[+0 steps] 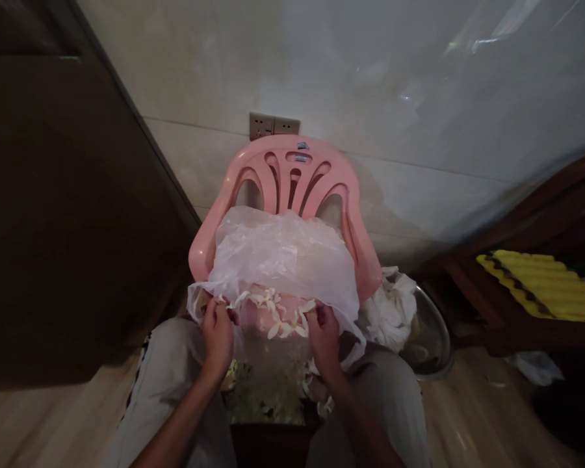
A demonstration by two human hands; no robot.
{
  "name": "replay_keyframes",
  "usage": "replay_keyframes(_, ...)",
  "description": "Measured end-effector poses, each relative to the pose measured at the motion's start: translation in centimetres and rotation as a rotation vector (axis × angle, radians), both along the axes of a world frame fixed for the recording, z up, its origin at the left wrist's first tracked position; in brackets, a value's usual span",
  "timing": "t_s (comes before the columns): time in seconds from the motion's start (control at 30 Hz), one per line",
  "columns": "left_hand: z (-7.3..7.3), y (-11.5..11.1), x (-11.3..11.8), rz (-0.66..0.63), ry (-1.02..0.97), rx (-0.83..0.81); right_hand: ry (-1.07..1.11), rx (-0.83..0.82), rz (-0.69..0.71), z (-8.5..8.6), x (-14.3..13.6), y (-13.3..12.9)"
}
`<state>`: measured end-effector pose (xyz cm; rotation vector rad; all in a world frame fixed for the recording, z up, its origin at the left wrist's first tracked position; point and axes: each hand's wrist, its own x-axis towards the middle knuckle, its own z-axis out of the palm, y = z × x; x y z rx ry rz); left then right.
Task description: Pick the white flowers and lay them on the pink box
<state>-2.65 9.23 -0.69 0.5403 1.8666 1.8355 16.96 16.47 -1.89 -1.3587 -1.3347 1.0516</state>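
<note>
A white plastic bag [283,250] lies over the seat of a pink plastic chair [292,149]. At the bag's near edge, several pale flowers [280,327] hang in a loose row between my two hands, over a pink patch of the seat. My left hand [218,328] has its fingers pinched at the left end of the flowers. On the right, my right hand [324,331] is closed on a white flower at the other end. Below, between my knees, a blurred container [268,393] shows greenish-white contents.
Right of the chair, a metal basin [433,338] stands with a crumpled white bag [390,309]. A yellow ridged object [546,286] rests on dark wooden furniture at the right. A dark cabinet [68,214] stands left, and a tiled wall with sockets [274,126] behind.
</note>
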Motion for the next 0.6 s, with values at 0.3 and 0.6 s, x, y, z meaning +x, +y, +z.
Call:
replay_keyframes(0.3, 0.0, 0.0, 1.7, -0.221, 0.118, -0.087, -0.03, 0.037, 0.014, 0.2, -0.1, -0.2)
replay_keyframes(0.6, -1.4, 0.0, 2.0, -0.45, 0.362, -0.26, -0.181, 0.106, 0.193, 0.3, 0.2, 0.1)
